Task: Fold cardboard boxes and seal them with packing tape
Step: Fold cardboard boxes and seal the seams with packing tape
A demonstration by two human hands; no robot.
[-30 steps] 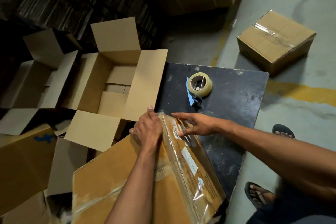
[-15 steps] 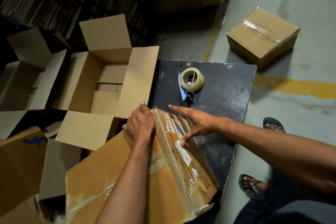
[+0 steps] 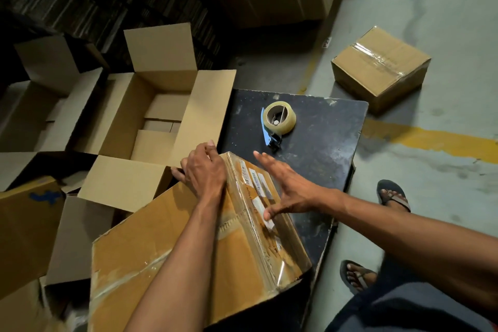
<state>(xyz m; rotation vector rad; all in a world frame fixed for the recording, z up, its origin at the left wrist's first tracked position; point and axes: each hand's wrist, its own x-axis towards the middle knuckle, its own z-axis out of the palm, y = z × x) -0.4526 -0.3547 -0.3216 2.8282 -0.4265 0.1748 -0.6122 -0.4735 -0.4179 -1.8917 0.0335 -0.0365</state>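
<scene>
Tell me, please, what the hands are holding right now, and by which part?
The left hand grips the worn box at its far top corner. The right hand is open above the taped side, fingers spread, holding nothing.

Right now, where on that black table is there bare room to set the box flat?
The black table is bare right of the tape dispenser, out to its right edge, and between dispenser and right hand. The near left is crowded: the taped box under the left hand, open boxes alongside.
</scene>
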